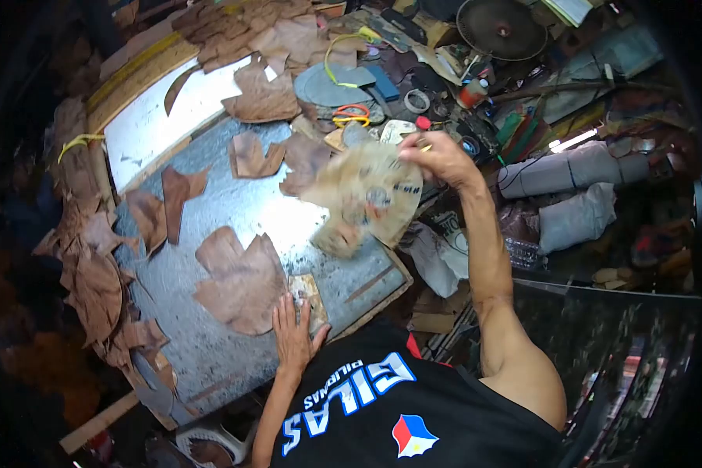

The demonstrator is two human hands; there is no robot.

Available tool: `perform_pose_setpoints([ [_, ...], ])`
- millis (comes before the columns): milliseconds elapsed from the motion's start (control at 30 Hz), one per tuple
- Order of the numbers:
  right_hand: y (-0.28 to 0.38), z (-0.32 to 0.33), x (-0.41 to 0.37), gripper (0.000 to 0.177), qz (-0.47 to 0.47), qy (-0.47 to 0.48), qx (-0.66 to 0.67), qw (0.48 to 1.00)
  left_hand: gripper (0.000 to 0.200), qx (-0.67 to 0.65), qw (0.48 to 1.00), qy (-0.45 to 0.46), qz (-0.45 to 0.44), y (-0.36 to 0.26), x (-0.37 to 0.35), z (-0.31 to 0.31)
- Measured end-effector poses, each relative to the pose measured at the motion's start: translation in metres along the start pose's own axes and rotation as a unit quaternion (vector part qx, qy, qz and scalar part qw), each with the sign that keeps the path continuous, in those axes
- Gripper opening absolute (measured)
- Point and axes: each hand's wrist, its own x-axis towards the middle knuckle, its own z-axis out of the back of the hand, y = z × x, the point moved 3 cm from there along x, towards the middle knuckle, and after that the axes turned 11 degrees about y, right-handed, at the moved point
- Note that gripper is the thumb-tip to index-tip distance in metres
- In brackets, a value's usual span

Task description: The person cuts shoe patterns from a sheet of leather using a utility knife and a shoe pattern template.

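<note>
My right hand (444, 160) is raised over the right part of the work table, its fingers pinched on the edge of a large tan template (386, 191). The template is blurred and has dark writing on it; a small yellow item shows at my fingertips. My left hand (295, 335) lies flat near the table's front edge, fingers spread. Under and beside its fingers is a small, worn tan piece (310, 300). Just left of that hand, a large brown leather piece (246, 285) with notched edges lies flat on the grey tabletop (210, 363).
Leather scraps (97, 281) are heaped along the left edge. A white board (152, 129) lies at the back left. Scissors with orange and yellow handles (352, 115), a red-capped bottle (473, 93) and a round fan (501, 30) are at the back. White-wrapped rolls (561, 173) lie right.
</note>
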Motion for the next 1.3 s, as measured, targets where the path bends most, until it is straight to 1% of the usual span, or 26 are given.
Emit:
perform_pose_setpoints([
  [33,-0.014,0.015,0.005,0.020,0.074,-0.050,0.066,0.994,0.068,0.012,1.000,0.012,0.008,0.000,0.001,0.000],
  [100,-0.040,0.030,0.008,0.022,0.128,-0.131,0.253,0.950,0.067,0.026,0.999,0.024,0.017,-0.001,0.001,-0.001],
  [167,-0.063,0.023,0.015,0.024,0.111,-0.088,0.262,0.955,0.065,0.023,0.999,0.033,0.024,0.000,0.002,-0.001],
  [200,-0.078,0.014,0.024,0.024,0.076,-0.104,0.262,0.957,0.065,0.023,0.999,0.037,0.025,0.001,0.002,-0.002],
  [233,-0.087,0.005,0.031,0.025,0.057,-0.082,0.311,0.945,0.065,0.026,0.999,0.037,0.023,0.000,0.003,-0.002],
  [300,-0.102,-0.005,0.052,0.021,0.062,-0.104,0.411,0.903,0.065,0.029,0.998,0.052,0.031,0.000,0.003,-0.001],
  [367,-0.127,0.001,0.079,0.016,0.068,-0.123,0.468,0.872,0.065,0.032,0.997,0.067,0.026,0.000,0.004,-0.002],
  [500,-0.124,0.056,0.124,0.011,0.081,-0.192,0.457,0.865,0.065,0.028,0.993,0.103,0.051,0.002,0.005,0.000],
  [567,-0.129,0.101,0.148,0.017,0.099,-0.246,0.454,0.850,0.065,0.018,0.995,0.088,0.043,0.004,0.004,-0.002],
  [600,-0.137,0.129,0.154,0.017,0.086,-0.250,0.420,0.868,0.065,0.026,0.993,0.098,0.053,0.005,0.003,-0.007],
  [633,-0.098,0.143,0.143,0.016,0.068,-0.270,0.295,0.914,0.064,0.016,0.991,0.117,0.061,0.000,-0.002,-0.001],
  [733,-0.114,0.147,0.153,0.023,0.063,-0.219,0.387,0.893,0.063,-0.019,0.993,0.101,0.057,0.011,0.005,-0.009],
  [767,-0.100,0.128,0.147,0.026,0.044,-0.183,0.340,0.922,0.066,-0.055,0.993,0.091,0.041,0.013,0.009,-0.006],
  [800,-0.119,0.123,0.150,0.035,0.001,-0.126,0.363,0.923,0.067,-0.051,0.995,0.080,0.041,0.013,0.006,-0.009],
  [833,-0.113,0.078,0.143,0.040,0.011,-0.101,0.372,0.923,0.070,-0.063,0.995,0.069,0.040,0.012,0.002,-0.009],
  [867,-0.106,0.032,0.137,0.045,0.020,-0.076,0.380,0.922,0.072,-0.070,0.997,0.022,0.029,0.015,-0.002,-0.009],
  [900,-0.147,0.022,0.146,0.048,0.027,0.122,0.389,0.913,0.075,-0.076,0.997,-0.025,-0.003,0.015,-0.003,-0.011],
  [933,-0.144,-0.026,0.147,0.044,0.013,0.119,0.400,0.909,0.075,-0.065,0.996,-0.045,0.030,0.012,-0.007,-0.012],
  [967,-0.133,-0.075,0.122,0.041,0.002,0.102,0.405,0.908,0.077,-0.121,0.989,-0.072,0.049,0.012,-0.004,-0.012],
  [1000,-0.096,-0.131,0.092,0.034,-0.049,0.054,0.404,0.912,0.079,-0.180,0.977,-0.100,0.060,0.010,-0.002,-0.005],
  [1033,-0.065,-0.174,0.073,0.026,-0.035,0.193,0.365,0.910,0.075,-0.232,0.952,-0.182,0.088,0.003,-0.002,0.019],
  [1100,-0.049,-0.245,0.045,0.023,-0.043,0.265,0.328,0.906,0.062,-0.406,0.883,-0.090,0.219,-0.007,-0.018,0.066],
  [1167,-0.023,-0.302,0.017,0.020,-0.044,0.317,0.358,0.877,0.048,-0.505,0.786,-0.301,0.192,-0.010,-0.045,0.081],
  [1200,-0.012,-0.325,0.007,0.018,-0.055,0.330,0.340,0.879,0.036,-0.529,0.743,-0.356,0.206,-0.004,-0.062,0.078],
  [1267,0.011,-0.369,-0.013,0.015,-0.074,0.361,0.303,0.879,0.033,-0.594,0.643,-0.451,0.174,0.010,-0.101,0.072],
  [1300,0.008,-0.389,-0.018,0.018,-0.050,0.371,0.254,0.892,0.033,-0.621,0.591,-0.492,0.150,0.015,-0.124,0.069],
])
